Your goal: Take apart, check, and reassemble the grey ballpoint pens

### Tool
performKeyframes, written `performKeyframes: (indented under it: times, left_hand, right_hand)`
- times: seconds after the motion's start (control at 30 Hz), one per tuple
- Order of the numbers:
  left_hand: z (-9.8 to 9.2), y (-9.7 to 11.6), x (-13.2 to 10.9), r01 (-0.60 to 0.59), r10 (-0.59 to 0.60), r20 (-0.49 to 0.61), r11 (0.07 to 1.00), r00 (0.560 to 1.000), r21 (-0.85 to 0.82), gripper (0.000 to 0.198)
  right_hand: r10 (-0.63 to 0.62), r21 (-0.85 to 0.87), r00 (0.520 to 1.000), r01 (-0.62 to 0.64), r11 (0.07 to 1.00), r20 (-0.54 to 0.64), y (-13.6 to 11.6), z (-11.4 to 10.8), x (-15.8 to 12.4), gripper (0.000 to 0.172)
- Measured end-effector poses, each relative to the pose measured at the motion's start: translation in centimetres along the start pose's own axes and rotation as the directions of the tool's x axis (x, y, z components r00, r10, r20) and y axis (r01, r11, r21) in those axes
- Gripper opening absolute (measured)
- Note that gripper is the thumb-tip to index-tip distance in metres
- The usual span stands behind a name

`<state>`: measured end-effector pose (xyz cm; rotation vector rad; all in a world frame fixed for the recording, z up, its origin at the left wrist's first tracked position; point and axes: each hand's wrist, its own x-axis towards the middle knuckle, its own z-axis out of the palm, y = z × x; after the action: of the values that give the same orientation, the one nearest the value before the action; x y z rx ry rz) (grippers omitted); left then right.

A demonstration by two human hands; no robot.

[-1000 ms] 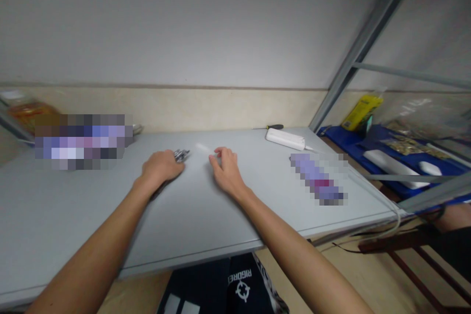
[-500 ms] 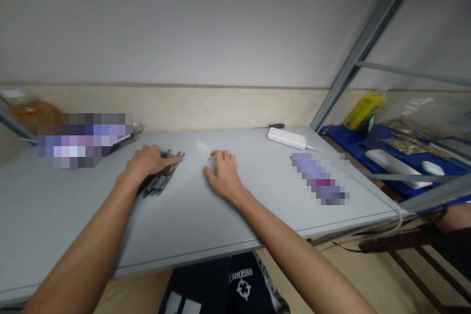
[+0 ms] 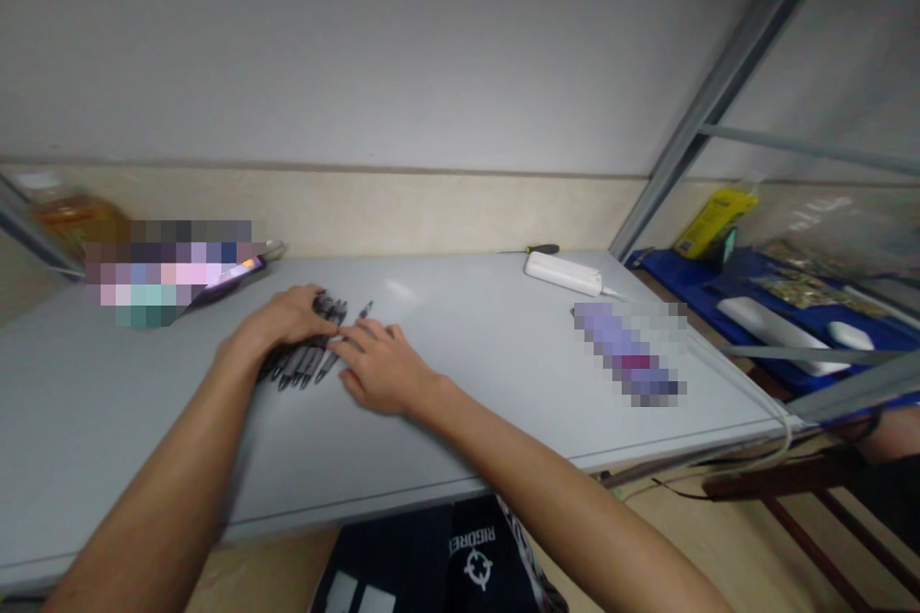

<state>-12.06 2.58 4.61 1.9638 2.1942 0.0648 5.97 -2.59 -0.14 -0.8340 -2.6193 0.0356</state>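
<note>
Several dark pens [image 3: 298,366] lie side by side in a bunch on the grey tabletop. My left hand [image 3: 291,314] curves over the bunch, its thumb along the right side and its other fingers partly hidden at the far left. Just right of the bunch a single pen [image 3: 329,364] lies at a slant, slightly apart from the others. Across its middle rest the outstretched fingers of my right hand [image 3: 384,366], and its thumb is held apart, near the table. Both hands are close together, fingertips near the left thumb.
A white power strip [image 3: 564,274] and a screwdriver [image 3: 542,249] lie by the wall. A blurred-out phone-like object [image 3: 622,354] is at right, another lit device [image 3: 234,278] at left. Beyond the metal frame [image 3: 690,134] is a blue surface [image 3: 668,283] with a yellow packet [image 3: 715,222].
My right hand has moved left and slightly down, onto a pen. That pen now shows apart from the bunch. My left hand stays over the pens, its thumb drawn in.
</note>
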Motion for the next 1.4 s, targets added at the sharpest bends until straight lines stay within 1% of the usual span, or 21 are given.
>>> performKeyframes:
  times: [0.03, 0.1, 0.2, 0.27, 0.33, 0.4, 0.5, 0.57, 0.7, 0.8, 0.87, 0.97, 1.03, 1.1, 1.13, 1.17, 1.23, 1.3, 1.33, 1.37, 1.4]
  left_hand:
    - [-0.2, 0.2, -0.2, -0.012, 0.011, 0.043, 1.000, 0.999, 0.021, 0.067]
    - [-0.4, 0.6, -0.4, -0.028, 0.024, 0.086, 0.999, 0.996, 0.047, 0.062]
    - [-0.4, 0.8, -0.6, -0.055, 0.050, 0.099, 0.997, 0.994, 0.049, 0.053]
    - [-0.2, 0.7, -0.6, -0.095, 0.092, 0.103, 0.995, 0.990, 0.026, 0.052]
    - [0.1, 0.6, -0.4, -0.134, 0.134, 0.100, 0.991, 0.986, 0.002, 0.057]
    - [0.3, 0.4, -0.3, -0.153, 0.153, 0.092, 0.988, 0.984, -0.011, 0.066]
    - [0.4, 0.3, -0.3, -0.147, 0.148, 0.099, 0.989, 0.984, -0.016, 0.081]
    - [0.5, 0.3, -0.3, -0.147, 0.148, 0.104, 0.989, 0.984, -0.014, 0.085]
    - [0.6, 0.1, -0.3, -0.166, 0.165, 0.104, 0.986, 0.981, 0.008, 0.091]
    - [0.7, -0.2, -0.2, -0.165, 0.159, 0.113, 0.986, 0.981, 0.040, 0.095]
    - [0.7, -0.5, 0.0, -0.153, 0.147, 0.100, 0.987, 0.984, 0.054, 0.096]
    - [0.9, -0.6, 0.1, -0.155, 0.152, 0.055, 0.987, 0.987, 0.041, 0.093]
    - [1.1, -0.1, 0.0, -0.158, 0.158, -0.004, 0.987, 0.987, 0.040, 0.088]
    - [1.3, 1.1, -0.5, -0.145, 0.152, -0.112, 0.987, 0.982, 0.069, 0.079]
    - [1.5, 2.0, -0.8, -0.166, 0.180, -0.181, 0.982, 0.967, 0.087, 0.075]
    - [1.8, 3.0, -1.3, -0.220, 0.243, -0.264, 0.969, 0.933, 0.113, 0.070]
    - [2.5, 5.4, -2.2, -0.353, 0.393, -0.399, 0.920, 0.828, 0.173, 0.061]
    - [3.5, 7.7, -3.2, -0.480, 0.547, -0.451, 0.837, 0.705, 0.263, 0.051]
    - [4.1, 8.7, -3.5, -0.536, 0.621, -0.450, 0.783, 0.642, 0.317, 0.048]
    - [4.6, 9.6, -3.8, -0.568, 0.675, -0.449, 0.737, 0.586, 0.367, 0.045]
    - [5.1, 10.3, -4.0, -0.583, 0.714, -0.444, 0.699, 0.541, 0.414, 0.042]
  right_hand:
    - [0.001, -0.013, 1.000, -0.001, 1.000, -0.005, -0.1, 0.0, 0.0, 0.035]
    - [0.009, -0.038, 1.000, -0.009, 0.999, -0.007, -0.1, 0.0, -0.1, 0.033]
    - [0.038, -0.058, 0.999, -0.037, 0.998, 0.006, 0.2, -0.3, -0.3, 0.027]
    - [0.062, -0.062, 0.998, -0.061, 0.996, 0.019, 0.6, -0.6, -0.5, 0.025]
    - [0.093, -0.070, 0.995, -0.090, 0.993, 0.034, 1.3, -0.7, -0.6, 0.024]
    - [0.132, -0.084, 0.990, -0.128, 0.988, 0.048, 2.2, -0.9, -0.8, 0.024]
    - [0.177, -0.105, 0.982, -0.170, 0.980, 0.059, 3.7, -1.3, -1.5, 0.026]
    - [0.209, -0.109, 0.977, -0.202, 0.973, 0.051, 4.7, -1.8, -2.0, 0.026]
    - [0.300, -0.082, 0.954, -0.298, 0.951, 0.000, 6.9, -2.7, -3.4, 0.025]
    - [0.353, 0.034, 0.933, -0.352, 0.935, -0.074, 8.7, -3.0, -4.5, 0.026]
    - [0.398, 0.132, 0.906, -0.381, 0.915, -0.143, 9.7, -3.0, -5.1, 0.027]
    - [0.476, 0.231, 0.849, -0.427, 0.874, -0.231, 10.4, -3.3, -5.9, 0.028]
    - [0.527, 0.264, 0.817, -0.469, 0.843, -0.232, 10.4, -3.5, -6.2, 0.028]
    - [0.568, 0.266, 0.798, -0.514, 0.816, -0.200, 10.1, -3.8, -6.4, 0.029]
    - [0.584, 0.257, 0.791, -0.534, 0.805, -0.186, 10.0, -3.9, -6.4, 0.029]
    - [0.598, 0.247, 0.782, -0.554, 0.795, -0.172, 9.8, -3.9, -6.5, 0.029]
    - [0.625, 0.224, 0.768, -0.590, 0.776, -0.140, 9.5, -4.0, -6.5, 0.031]
    - [0.640, 0.193, 0.760, -0.615, 0.764, -0.111, 9.2, -4.1, -6.5, 0.032]
    - [0.638, 0.171, 0.764, -0.618, 0.767, -0.097, 9.2, -4.2, -6.5, 0.032]
    - [0.629, 0.141, 0.773, -0.615, 0.776, -0.086, 9.1, -4.3, -6.5, 0.032]
    - [0.618, 0.106, 0.783, -0.610, 0.785, -0.075, 8.9, -4.4, -6.5, 0.030]
